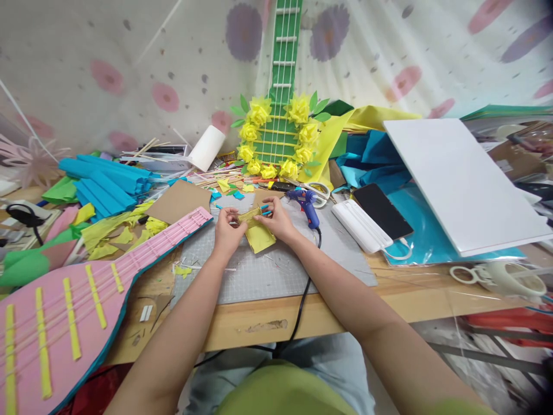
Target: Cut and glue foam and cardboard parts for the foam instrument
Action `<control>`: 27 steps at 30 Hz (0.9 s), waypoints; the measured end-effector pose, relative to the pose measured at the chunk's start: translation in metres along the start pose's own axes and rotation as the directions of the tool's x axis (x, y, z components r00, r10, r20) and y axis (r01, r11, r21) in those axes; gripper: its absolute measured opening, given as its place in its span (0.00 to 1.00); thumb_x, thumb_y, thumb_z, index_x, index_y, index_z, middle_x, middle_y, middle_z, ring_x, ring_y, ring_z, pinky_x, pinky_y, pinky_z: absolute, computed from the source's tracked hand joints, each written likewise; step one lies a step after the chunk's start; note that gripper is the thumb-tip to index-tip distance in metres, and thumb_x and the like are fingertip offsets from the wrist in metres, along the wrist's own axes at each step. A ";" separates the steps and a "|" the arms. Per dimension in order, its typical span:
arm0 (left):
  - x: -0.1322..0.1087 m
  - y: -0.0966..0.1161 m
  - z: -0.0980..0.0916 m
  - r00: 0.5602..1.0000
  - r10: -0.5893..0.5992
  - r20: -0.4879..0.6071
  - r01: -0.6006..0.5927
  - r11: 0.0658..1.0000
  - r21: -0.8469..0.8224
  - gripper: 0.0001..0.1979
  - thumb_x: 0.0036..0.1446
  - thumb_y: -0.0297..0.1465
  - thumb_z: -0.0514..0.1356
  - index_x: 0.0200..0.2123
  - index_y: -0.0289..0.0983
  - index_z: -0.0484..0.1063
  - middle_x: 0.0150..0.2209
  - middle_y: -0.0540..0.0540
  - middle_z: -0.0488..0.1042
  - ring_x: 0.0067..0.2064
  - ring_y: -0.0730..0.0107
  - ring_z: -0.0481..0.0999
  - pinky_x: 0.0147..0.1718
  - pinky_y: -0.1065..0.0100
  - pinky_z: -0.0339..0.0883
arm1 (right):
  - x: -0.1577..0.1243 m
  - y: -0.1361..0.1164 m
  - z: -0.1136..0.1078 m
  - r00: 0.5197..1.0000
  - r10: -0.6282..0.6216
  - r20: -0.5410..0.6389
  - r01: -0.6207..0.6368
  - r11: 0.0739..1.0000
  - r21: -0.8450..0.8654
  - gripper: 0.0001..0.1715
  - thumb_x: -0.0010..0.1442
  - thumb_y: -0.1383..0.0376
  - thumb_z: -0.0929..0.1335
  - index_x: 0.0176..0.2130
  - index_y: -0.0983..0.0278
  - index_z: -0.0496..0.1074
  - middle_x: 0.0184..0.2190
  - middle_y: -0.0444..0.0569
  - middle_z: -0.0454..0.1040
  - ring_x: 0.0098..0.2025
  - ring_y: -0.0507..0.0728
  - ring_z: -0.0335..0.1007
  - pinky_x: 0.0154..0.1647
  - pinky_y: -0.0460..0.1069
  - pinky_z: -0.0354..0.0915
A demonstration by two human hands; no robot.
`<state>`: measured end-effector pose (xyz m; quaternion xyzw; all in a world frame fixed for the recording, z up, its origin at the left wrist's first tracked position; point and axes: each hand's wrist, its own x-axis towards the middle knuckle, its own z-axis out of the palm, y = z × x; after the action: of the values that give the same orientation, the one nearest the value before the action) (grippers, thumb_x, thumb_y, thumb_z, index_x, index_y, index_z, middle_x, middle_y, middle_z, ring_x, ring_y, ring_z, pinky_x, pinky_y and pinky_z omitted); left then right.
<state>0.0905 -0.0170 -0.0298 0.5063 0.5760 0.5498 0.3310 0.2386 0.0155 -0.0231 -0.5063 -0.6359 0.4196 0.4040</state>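
Note:
Over the grey cutting mat [242, 285], both hands hold a small yellow paper-covered piece [261, 237] by its upper end. My left hand [228, 231] pinches its left side, where a thin blue tip sticks out past the fingers. At the other side, the fingers of my right hand [279, 218] close on the piece, beside short blue pegs [264, 212]. The fingers partly cover that upper end. A blue hot glue gun [306, 203] lies just right of my right hand, its black cord running off the table's front edge.
A pink paper guitar [78, 305] covers the left front. A green guitar [279, 135] with yellow paper flowers stands behind. Scissors [320, 193], a white power bank [360, 226], a black phone [382, 210] and a white board [462, 178] lie to the right. Paper scraps [116, 233] crowd the left.

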 end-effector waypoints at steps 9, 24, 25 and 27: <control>0.000 0.001 -0.001 1.000 -0.019 0.013 0.019 0.999 0.040 0.19 0.37 0.26 0.60 0.36 0.38 0.60 0.25 0.54 0.69 0.25 0.77 0.69 0.28 0.73 0.63 | 0.000 0.001 0.000 1.000 -0.001 -0.019 0.000 1.000 -0.017 0.27 0.45 0.62 0.70 0.42 0.61 0.57 0.31 0.42 0.69 0.27 0.51 0.66 0.33 0.50 0.64; 0.002 0.001 -0.002 0.995 -0.094 -0.025 0.092 0.993 -0.075 0.21 0.34 0.26 0.61 0.34 0.39 0.57 0.25 0.53 0.71 0.25 0.77 0.70 0.28 0.73 0.63 | 0.000 -0.002 0.000 1.000 -0.015 -0.016 0.015 1.000 -0.015 0.27 0.44 0.61 0.71 0.42 0.61 0.57 0.31 0.41 0.69 0.26 0.50 0.65 0.32 0.49 0.64; 0.003 0.001 -0.002 0.994 -0.109 -0.020 0.106 0.990 -0.095 0.21 0.34 0.27 0.61 0.34 0.39 0.57 0.25 0.54 0.71 0.25 0.77 0.70 0.27 0.73 0.63 | 0.000 -0.002 0.000 1.000 -0.011 -0.015 0.010 1.000 -0.006 0.28 0.44 0.61 0.71 0.43 0.61 0.57 0.31 0.41 0.69 0.26 0.49 0.65 0.32 0.49 0.64; 0.004 0.000 -0.003 0.991 -0.136 -0.006 0.134 0.982 -0.135 0.22 0.33 0.27 0.61 0.34 0.39 0.56 0.24 0.54 0.71 0.25 0.77 0.70 0.27 0.72 0.64 | 0.000 -0.002 -0.001 1.000 0.006 -0.001 -0.006 1.000 0.030 0.31 0.43 0.61 0.71 0.45 0.62 0.57 0.31 0.42 0.70 0.26 0.49 0.65 0.31 0.49 0.64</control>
<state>0.0861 -0.0140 -0.0286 0.4383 0.5734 0.5675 0.3963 0.2388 0.0156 -0.0213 -0.5022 -0.6279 0.4300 0.4106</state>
